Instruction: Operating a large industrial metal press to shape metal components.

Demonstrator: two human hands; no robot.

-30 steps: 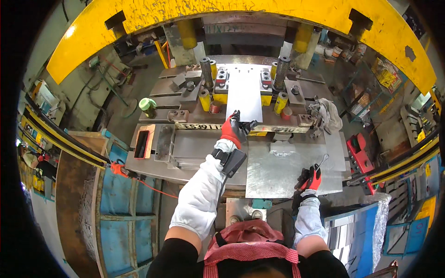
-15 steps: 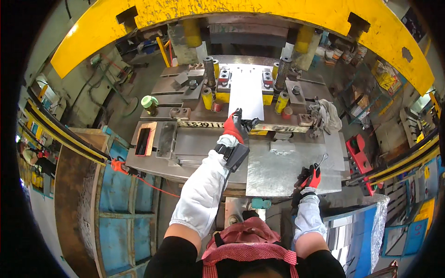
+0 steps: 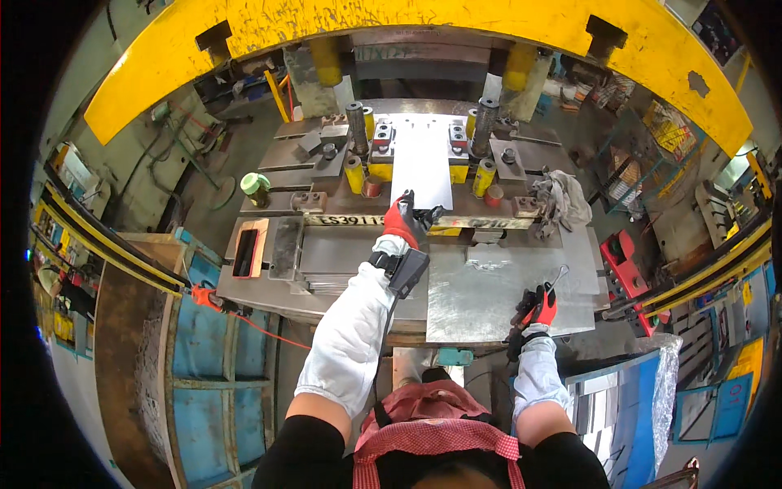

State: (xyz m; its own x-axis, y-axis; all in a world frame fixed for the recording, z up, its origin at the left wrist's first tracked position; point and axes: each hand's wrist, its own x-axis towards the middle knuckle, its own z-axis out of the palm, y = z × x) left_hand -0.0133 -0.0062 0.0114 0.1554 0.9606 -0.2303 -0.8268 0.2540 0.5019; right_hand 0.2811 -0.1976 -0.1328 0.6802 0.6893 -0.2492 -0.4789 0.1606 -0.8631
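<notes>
Fingers of left hand (image 3: 401, 220) partly hide metal sheet (image 3: 422, 167) edge.

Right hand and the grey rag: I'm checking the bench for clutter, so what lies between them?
In the head view, only bare flat sheet metal lies between the right hand and the rag.

A long pale label strip (image 3: 346, 220) with dark characters runs along the die's front edge, beside the left hand (image 3: 401, 222).

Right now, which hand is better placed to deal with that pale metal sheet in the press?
The left hand: it already reaches the near edge of the metal sheet. The right hand holds a slim tool, away from it.
</notes>
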